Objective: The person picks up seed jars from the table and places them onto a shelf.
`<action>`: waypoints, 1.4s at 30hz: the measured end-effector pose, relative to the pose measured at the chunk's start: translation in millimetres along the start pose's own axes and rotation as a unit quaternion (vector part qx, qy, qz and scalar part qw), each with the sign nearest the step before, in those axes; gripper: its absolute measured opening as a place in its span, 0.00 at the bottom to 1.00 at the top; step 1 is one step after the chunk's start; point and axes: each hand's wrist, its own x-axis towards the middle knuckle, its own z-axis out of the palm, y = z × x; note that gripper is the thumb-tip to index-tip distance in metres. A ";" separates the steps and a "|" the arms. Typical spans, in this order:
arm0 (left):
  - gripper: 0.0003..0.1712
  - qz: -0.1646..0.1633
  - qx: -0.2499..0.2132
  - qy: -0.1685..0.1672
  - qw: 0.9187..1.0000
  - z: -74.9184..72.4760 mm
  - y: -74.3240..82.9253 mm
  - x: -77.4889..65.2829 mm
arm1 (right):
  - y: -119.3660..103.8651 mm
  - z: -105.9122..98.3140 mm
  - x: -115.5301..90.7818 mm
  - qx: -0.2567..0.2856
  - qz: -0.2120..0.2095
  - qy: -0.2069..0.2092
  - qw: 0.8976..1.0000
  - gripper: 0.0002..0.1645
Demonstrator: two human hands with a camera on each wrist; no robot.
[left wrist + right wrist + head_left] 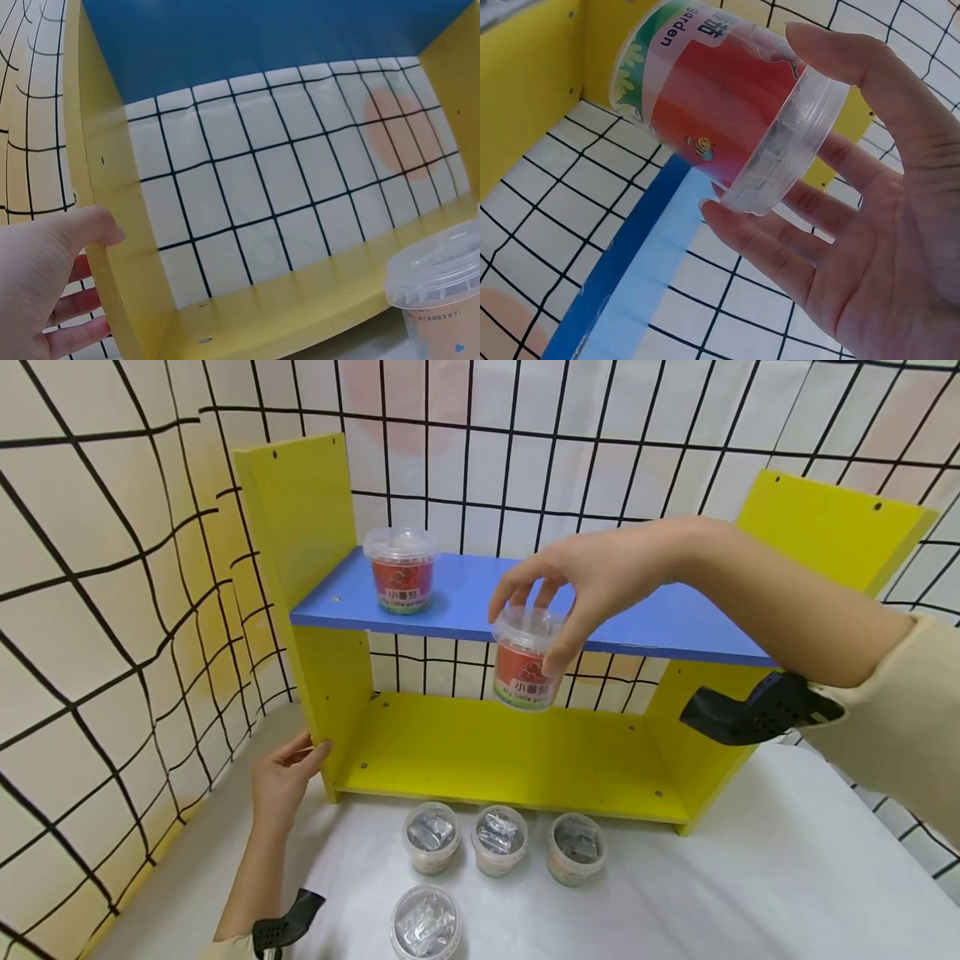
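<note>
My right hand (600, 577) grips a clear lidded plastic cup (521, 681) with a red tomato label, held in front of the blue shelf board's front edge. In the right wrist view, thumb and fingers go round the lid end of this cup (720, 105). Another cup (403, 572) of the same kind stands on the left part of the blue shelf board (465, 585). My left hand (281, 777) pinches the front edge of the yellow left side panel (315, 693). In the left wrist view, the thumb of this hand (52, 285) lies on the panel's inner side, other fingers outside.
Several lidded cups stand on the white cloth before the shelf unit, among them a left one (431, 835), a middle one (498, 841), a right one (576, 849) and a nearer one (426, 922). Black-gridded white cloth (585, 443) hangs behind and to the left.
</note>
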 end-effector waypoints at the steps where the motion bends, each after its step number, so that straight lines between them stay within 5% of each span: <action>1: 0.28 0.000 -0.001 0.000 1.000 0.0 -0.5 -0.1 | 0.1 -1.0 0.2 -0.002 0.000 0.001 1.000 0.40; 17: 0.27 0.005 -0.019 0.007 1.000 -1.2 -4.5 -1.3 | 0.8 -25.6 -6.2 -0.019 0.042 0.030 0.998 0.43; 42: 0.26 0.010 -0.020 0.011 1.000 -3.2 -3.3 -1.4 | 5.1 -39.2 -4.8 -0.032 0.050 0.048 0.997 0.43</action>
